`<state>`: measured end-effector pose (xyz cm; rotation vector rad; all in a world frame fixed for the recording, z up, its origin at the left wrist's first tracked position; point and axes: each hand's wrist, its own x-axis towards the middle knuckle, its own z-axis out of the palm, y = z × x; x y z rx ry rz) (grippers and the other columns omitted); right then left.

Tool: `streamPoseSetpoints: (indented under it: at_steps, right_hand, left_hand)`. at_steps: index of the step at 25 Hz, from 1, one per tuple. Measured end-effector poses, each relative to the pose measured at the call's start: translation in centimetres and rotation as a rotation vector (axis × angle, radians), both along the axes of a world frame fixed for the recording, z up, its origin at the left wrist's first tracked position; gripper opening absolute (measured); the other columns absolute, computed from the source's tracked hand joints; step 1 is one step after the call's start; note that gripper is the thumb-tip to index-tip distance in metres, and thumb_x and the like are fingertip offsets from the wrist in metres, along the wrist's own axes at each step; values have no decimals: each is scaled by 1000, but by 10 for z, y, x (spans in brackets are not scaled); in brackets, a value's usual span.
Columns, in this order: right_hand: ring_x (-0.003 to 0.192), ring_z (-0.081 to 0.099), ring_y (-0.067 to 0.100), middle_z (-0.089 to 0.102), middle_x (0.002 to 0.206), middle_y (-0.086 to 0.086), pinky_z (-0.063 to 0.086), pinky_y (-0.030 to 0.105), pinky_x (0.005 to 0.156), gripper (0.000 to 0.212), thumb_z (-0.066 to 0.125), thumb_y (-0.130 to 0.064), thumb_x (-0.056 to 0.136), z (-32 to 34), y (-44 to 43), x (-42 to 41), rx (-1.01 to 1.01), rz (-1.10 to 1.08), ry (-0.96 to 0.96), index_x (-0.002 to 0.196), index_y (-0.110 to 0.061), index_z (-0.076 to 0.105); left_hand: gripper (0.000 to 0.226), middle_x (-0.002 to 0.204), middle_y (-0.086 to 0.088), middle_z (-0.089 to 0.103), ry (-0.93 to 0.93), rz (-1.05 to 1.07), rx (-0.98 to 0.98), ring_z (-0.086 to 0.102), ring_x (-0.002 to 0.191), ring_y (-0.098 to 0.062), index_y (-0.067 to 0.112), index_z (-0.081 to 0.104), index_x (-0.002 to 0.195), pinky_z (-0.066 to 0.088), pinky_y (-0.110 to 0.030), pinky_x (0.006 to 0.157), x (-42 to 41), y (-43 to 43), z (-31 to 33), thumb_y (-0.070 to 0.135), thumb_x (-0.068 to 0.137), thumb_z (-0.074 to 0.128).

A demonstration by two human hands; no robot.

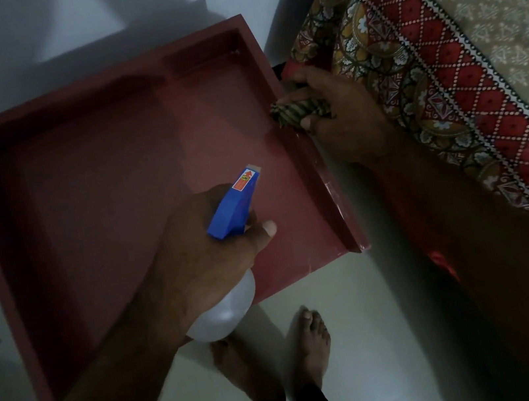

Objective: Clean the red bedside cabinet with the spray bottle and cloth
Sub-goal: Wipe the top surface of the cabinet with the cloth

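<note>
- Feet [280, 350] stood bare on the pale floor [365, 340], just before the near edge of the red bedside cabinet [99, 192]
- Left hand [196, 259] held the spray bottle [234, 205] above the near right part of the cabinet's sunken top, fingers curled round the bottle's neck and the blue nozzle aimed away across the surface; whether the trigger was squeezed could not be told
- Right hand [343, 118] gripped the bunched striped cloth [297, 110], its fingers [293, 96] curled round it, pressing it against the cabinet's raised right rim, just beside the patterned bed cover [443, 68]
- Step in hand seemed to be wiping that right rim, with the spray held ready; no wet patch could be made out in the dim light
- Next move probably called for a spray onto the sunken top, then the cloth drawn flat across it and worked into the far corners by the wall [22, 37]
</note>
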<state>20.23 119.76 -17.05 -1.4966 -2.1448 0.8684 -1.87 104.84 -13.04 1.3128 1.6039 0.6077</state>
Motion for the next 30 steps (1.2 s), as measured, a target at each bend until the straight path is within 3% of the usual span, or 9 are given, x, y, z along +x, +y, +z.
streamPoseSetpoints:
  at_steps: [3, 7, 13, 17, 21, 23, 25, 27, 30]
  right_hand:
    - [115, 61, 4, 69, 124, -5, 46, 13, 99, 62, 69, 7, 79, 0, -22, 15, -49, 12, 7, 139, -5, 56]
    - [110, 53, -12, 62, 118, -13, 36, -1, 95, 66, 71, 8, 78, 0, -33, 24, -35, 40, -18, 141, -3, 55]
    - [114, 62, 2, 69, 124, -6, 46, 11, 97, 68, 69, 9, 79, -2, -15, 18, -98, 42, 37, 143, -8, 52]
    - [125, 63, 15, 71, 126, 0, 52, 39, 106, 71, 67, 14, 83, -8, -47, 36, -241, 8, 105, 145, -16, 48]
    - [116, 66, 6, 71, 123, -1, 52, 17, 93, 73, 67, 15, 80, -8, -20, 27, -202, -9, 128, 147, -7, 48]
    - [120, 64, 6, 71, 123, -6, 51, 17, 98, 72, 68, 15, 79, -6, -27, 25, -199, 1, 123, 145, -7, 50]
    - [123, 56, -9, 67, 119, -31, 45, 15, 104, 76, 71, 15, 79, -5, -53, 37, -202, -16, 70, 145, -17, 51]
    - [115, 43, -28, 53, 106, -57, 34, -2, 97, 78, 75, 13, 78, -6, -76, 48, -147, -11, -13, 144, -23, 53]
    - [115, 47, -25, 61, 108, -45, 32, -3, 96, 75, 73, 14, 79, -7, -71, 44, -150, -34, 2, 145, -15, 53]
  left_hand:
    - [29, 72, -11, 64, -7, 27, -10, 67, 63, -32, 9, 59, 81, 55, -33, 60, 2, -1, 2, 26, 81, 83]
    - [28, 67, -11, 64, 9, 15, -10, 66, 63, -31, 9, 60, 80, 53, -27, 59, 3, -2, 4, 27, 82, 82]
    - [30, 68, -16, 64, -22, -7, -15, 66, 67, -36, 3, 59, 81, 57, -51, 70, 8, 1, 6, 23, 84, 82]
    - [31, 69, -16, 65, -14, -9, -29, 68, 68, -36, 6, 59, 81, 57, -55, 71, 9, 1, 6, 27, 83, 82]
    - [31, 66, -14, 64, -12, -34, -43, 67, 67, -36, 6, 58, 78, 57, -54, 70, 11, 0, 4, 25, 84, 82]
    - [31, 66, -15, 63, -18, -40, -48, 67, 67, -37, 6, 57, 77, 56, -54, 69, 11, -1, 4, 24, 84, 82]
    - [31, 66, -15, 64, -23, -45, -45, 67, 67, -37, 7, 58, 77, 57, -55, 69, 10, -1, 5, 25, 84, 82]
    - [31, 67, -15, 64, -24, -46, -43, 68, 67, -36, 8, 58, 77, 57, -55, 69, 9, 0, 5, 26, 84, 82]
    - [30, 69, -16, 65, -30, -61, -44, 68, 68, -37, 5, 58, 79, 56, -56, 70, 8, 1, 4, 25, 85, 81]
